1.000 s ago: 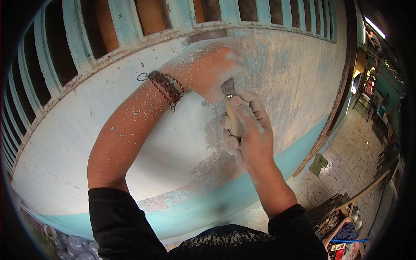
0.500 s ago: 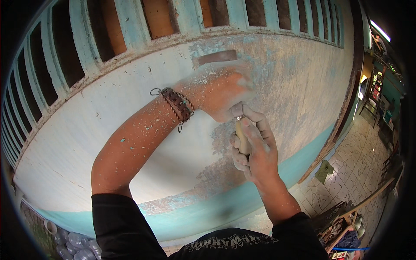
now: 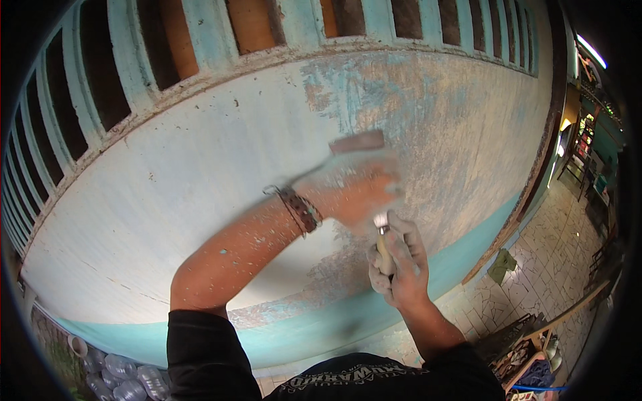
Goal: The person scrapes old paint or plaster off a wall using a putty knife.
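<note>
My right hand (image 3: 404,267), coated in pale dust, is closed round the yellowish handle of a scraper (image 3: 384,250). A bright metal neck shows at the handle's upper end. Just above it, my left hand (image 3: 364,190) is closed and motion-blurred. Past the left knuckles a wide brownish blade (image 3: 358,142) rests flat against the wall (image 3: 200,160). The left hand hides the stretch between blade and neck, so their join cannot be seen. Around the blade the wall's white paint gives way to a rough patch (image 3: 441,134) of grey, beige and blue. Paint flakes speckle my left forearm.
Turquoise slats (image 3: 204,33) line the wall's top, above a dusty ledge. A turquoise band (image 3: 307,341) runs along its bottom. Clear plastic bottles (image 3: 127,377) lie at lower left. At right are a tiled floor (image 3: 535,267), a green cloth (image 3: 501,266) and piled wood and odds and ends.
Both hands and the blade have moved down the wall and slightly right. More of the metal neck shows above the right hand now. The grip looks unchanged.
</note>
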`<state>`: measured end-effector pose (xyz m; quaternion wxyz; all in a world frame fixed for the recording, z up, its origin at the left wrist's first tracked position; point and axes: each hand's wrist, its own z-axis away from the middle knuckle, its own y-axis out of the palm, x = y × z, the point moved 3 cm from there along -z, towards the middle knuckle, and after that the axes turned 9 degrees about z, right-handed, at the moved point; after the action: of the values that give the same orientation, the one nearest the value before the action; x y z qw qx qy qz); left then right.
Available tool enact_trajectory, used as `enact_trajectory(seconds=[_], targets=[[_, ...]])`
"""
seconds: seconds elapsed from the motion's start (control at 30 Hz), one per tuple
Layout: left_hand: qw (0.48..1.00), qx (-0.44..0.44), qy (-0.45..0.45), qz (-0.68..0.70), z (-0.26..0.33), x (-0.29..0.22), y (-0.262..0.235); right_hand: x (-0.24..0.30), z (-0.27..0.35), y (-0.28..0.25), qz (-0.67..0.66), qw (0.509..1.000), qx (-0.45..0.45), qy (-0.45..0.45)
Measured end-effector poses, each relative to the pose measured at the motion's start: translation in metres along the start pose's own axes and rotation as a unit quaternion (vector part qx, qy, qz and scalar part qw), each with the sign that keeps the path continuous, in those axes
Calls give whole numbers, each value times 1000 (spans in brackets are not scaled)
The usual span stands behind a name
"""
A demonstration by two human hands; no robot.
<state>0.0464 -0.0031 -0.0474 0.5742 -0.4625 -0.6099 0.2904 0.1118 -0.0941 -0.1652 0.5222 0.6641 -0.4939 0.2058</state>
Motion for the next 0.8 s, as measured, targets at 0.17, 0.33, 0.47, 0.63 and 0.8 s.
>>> enact_trajectory(seconds=[0.17, 0.33, 0.47, 0.63, 0.8], targets=[[993, -47, -12, 111, -12, 38, -27, 44, -26, 25, 6, 1000, 9, -2], [999, 31, -24, 3, -3, 6, -5, 10, -9, 7, 4, 1000, -1, 7], [995, -94, 16, -2, -15, 27, -20, 38, -25, 16, -4, 1000, -7, -15], [999, -13, -28, -5, -16, 13, 2, 15, -15, -9, 5, 1000, 10, -28], [992, -113, 9, -53, -13, 21, -25, 39, -18, 16, -17, 999, 13, -27]])
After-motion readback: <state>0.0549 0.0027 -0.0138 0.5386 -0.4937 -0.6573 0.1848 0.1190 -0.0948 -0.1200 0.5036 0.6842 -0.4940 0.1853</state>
